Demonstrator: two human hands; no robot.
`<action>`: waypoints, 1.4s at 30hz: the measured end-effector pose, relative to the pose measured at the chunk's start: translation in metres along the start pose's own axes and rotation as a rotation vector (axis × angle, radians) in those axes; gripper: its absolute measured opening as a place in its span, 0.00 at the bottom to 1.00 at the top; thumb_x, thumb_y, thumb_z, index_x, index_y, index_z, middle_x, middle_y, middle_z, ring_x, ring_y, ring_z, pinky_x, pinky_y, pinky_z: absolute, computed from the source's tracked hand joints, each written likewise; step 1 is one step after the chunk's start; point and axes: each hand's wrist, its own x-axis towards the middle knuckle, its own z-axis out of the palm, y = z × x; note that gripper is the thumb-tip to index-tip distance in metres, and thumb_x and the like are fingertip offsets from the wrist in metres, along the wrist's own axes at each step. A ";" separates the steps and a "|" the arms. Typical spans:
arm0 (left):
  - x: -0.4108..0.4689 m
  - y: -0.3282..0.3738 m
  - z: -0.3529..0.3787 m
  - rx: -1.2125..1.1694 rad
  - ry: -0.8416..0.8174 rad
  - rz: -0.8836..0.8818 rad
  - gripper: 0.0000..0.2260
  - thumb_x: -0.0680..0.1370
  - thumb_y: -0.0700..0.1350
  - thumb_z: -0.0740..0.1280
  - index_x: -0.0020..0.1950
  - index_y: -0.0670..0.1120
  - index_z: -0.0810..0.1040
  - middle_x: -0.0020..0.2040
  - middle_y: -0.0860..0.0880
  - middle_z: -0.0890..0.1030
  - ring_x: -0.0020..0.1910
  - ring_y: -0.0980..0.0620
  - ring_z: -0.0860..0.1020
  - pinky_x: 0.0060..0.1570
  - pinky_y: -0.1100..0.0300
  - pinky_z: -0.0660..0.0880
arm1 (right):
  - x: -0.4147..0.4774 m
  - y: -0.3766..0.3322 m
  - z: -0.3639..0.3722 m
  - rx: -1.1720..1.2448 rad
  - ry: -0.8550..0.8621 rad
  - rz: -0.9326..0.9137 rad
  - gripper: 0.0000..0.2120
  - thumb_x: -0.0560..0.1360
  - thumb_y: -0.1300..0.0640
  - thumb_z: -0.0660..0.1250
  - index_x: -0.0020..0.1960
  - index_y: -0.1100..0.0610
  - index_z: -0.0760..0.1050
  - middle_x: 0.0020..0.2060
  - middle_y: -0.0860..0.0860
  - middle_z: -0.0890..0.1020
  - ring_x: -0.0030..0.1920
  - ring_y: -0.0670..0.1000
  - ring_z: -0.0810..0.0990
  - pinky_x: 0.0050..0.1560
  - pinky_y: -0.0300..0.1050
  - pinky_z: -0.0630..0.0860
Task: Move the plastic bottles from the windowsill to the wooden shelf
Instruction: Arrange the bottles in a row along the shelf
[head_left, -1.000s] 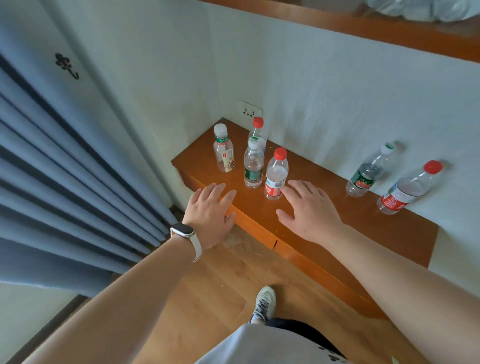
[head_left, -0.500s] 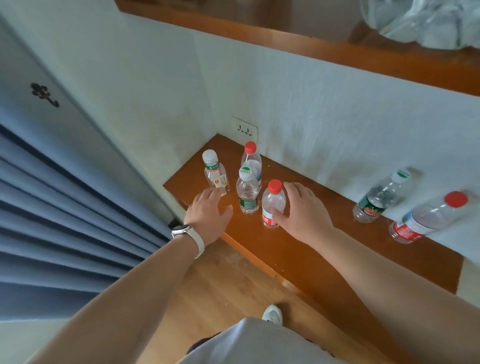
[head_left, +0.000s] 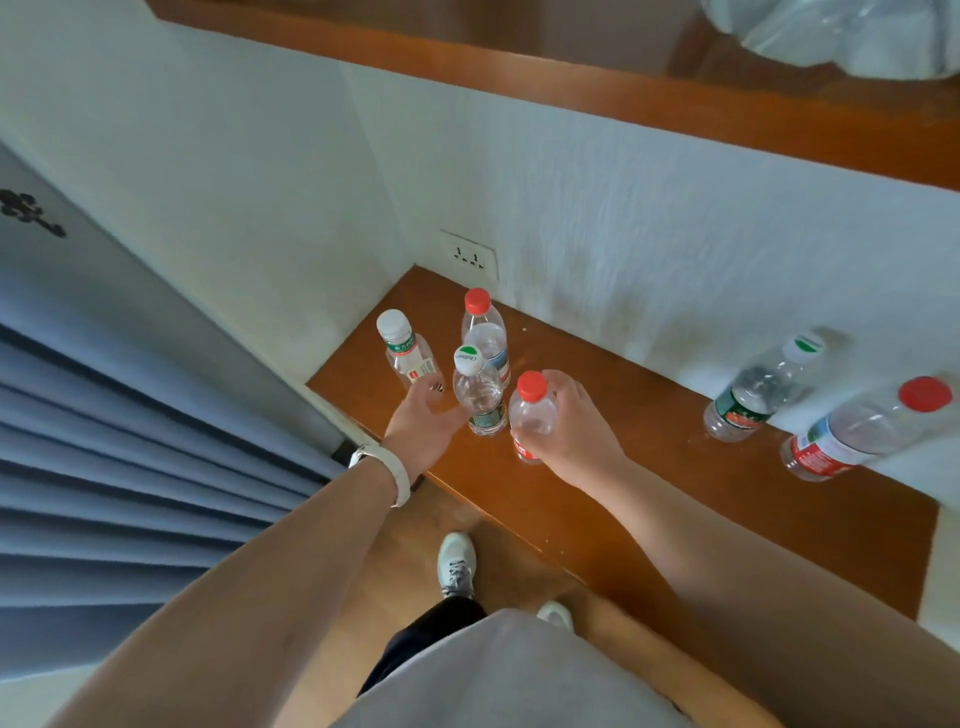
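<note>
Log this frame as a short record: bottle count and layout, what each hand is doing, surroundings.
bottles on shelf: six, all upright
left cluster: four, two white caps, two red caps
right pair: white-cap bottle and red-cap bottle, by the wall
right hand: fingers wrapped round the front red-cap bottle, which stands on the shelf
left hand: open, at the front white-cap bottle, contact unclear
wrist: white watch on left
surroundings: wall socket, blue curtain, windowsill above
</note>
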 end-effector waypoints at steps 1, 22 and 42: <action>0.004 0.000 0.003 -0.009 -0.034 -0.011 0.30 0.77 0.56 0.71 0.76 0.57 0.61 0.71 0.53 0.73 0.61 0.49 0.77 0.58 0.55 0.77 | 0.001 0.001 0.001 0.011 -0.013 0.009 0.39 0.69 0.37 0.73 0.74 0.49 0.62 0.66 0.48 0.73 0.60 0.48 0.76 0.57 0.43 0.79; 0.057 0.025 0.046 0.081 -0.174 0.326 0.27 0.73 0.50 0.76 0.68 0.54 0.69 0.58 0.55 0.78 0.57 0.53 0.77 0.46 0.66 0.75 | 0.007 0.023 -0.051 0.113 0.201 0.228 0.20 0.71 0.47 0.74 0.58 0.43 0.69 0.49 0.40 0.78 0.48 0.42 0.79 0.50 0.37 0.77; 0.095 0.123 0.146 0.083 -0.368 0.532 0.23 0.72 0.47 0.78 0.64 0.51 0.75 0.57 0.53 0.81 0.55 0.51 0.80 0.54 0.53 0.81 | 0.032 0.068 -0.087 0.111 0.500 0.584 0.24 0.76 0.47 0.64 0.68 0.55 0.66 0.60 0.54 0.73 0.59 0.54 0.75 0.59 0.52 0.75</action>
